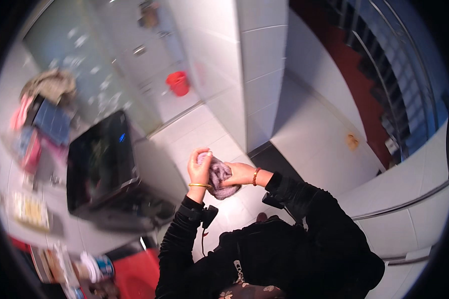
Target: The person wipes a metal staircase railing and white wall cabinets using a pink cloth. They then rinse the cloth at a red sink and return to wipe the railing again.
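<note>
A crumpled purplish-grey cloth (221, 172) is held in front of my body, above the tiled floor. My left hand (199, 168), with a gold bangle at the wrist, grips the cloth's upper left end. From the other side my right hand (241, 173) clasps its middle; a dark red bead bracelet circles that wrist. Folds of the cloth bulge out below the right hand. The fingers partly hide it, so its full size and shape cannot be seen.
A black-topped washing machine (101, 164) with a lit blue display stands to the left. Bundled fabrics (52, 119) hang beyond it. A red bucket (178, 83) sits past the glass partition (86, 63). A tiled pillar (263, 74) rises ahead; a stair railing (381, 71) is at right.
</note>
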A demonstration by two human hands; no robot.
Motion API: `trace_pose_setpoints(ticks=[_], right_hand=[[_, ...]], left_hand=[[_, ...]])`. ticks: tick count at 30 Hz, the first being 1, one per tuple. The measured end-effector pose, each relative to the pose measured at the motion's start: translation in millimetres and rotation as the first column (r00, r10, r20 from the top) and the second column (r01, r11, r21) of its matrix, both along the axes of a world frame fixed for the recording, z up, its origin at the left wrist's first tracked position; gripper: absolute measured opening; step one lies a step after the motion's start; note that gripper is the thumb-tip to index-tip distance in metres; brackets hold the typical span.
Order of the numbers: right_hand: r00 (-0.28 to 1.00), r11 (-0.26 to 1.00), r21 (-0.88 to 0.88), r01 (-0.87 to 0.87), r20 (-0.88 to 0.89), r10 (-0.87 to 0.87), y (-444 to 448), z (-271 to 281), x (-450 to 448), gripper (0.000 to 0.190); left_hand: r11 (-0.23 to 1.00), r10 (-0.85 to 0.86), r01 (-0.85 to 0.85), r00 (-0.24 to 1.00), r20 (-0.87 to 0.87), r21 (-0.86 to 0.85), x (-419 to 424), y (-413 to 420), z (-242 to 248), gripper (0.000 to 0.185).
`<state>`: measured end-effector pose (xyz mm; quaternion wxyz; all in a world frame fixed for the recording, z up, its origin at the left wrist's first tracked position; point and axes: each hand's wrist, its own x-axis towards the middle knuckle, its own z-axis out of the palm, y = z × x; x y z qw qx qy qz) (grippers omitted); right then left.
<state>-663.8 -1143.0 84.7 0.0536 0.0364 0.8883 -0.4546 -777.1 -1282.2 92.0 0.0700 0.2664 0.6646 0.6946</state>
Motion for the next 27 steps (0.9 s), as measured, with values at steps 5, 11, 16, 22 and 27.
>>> trace_pose_setpoints(ticks=[5,11,16,22,27], right_hand=[[0.913,0.915,0.294,0.277,0.216,-0.345,126.1,-24.2,50.2,0.058],[0.749,0.670,0.411,0.618,-0.049,-0.661,237.3,-15.2,120.4,0.051],[0.550,0.548,-0.166,0.820,-0.038,-0.834,315.4,-13.5,148.6,0.038],[0.378,-0.008,-0.961,0.275,0.116,-0.918,402.4,-12.7,157.6,0.030],[0.290,-0.253,-0.964,0.082,0.266,-0.919,441.7,4.1,192.1,0.037]], left_hand=[[0.929,-0.336,0.303,0.931,-0.140,-0.214,26.4,171.6,-16.8,0.017],[0.814,-0.535,0.490,0.842,-0.072,-0.312,42.3,316.7,-37.0,0.028],[0.699,-0.690,0.611,0.713,-0.126,-0.371,54.5,421.1,-50.3,0.034],[0.377,-0.924,0.684,0.317,-0.212,-0.624,42.8,543.3,-61.7,0.049],[-0.001,-0.998,0.581,0.045,0.034,-0.814,64.5,621.6,-88.4,0.056]])
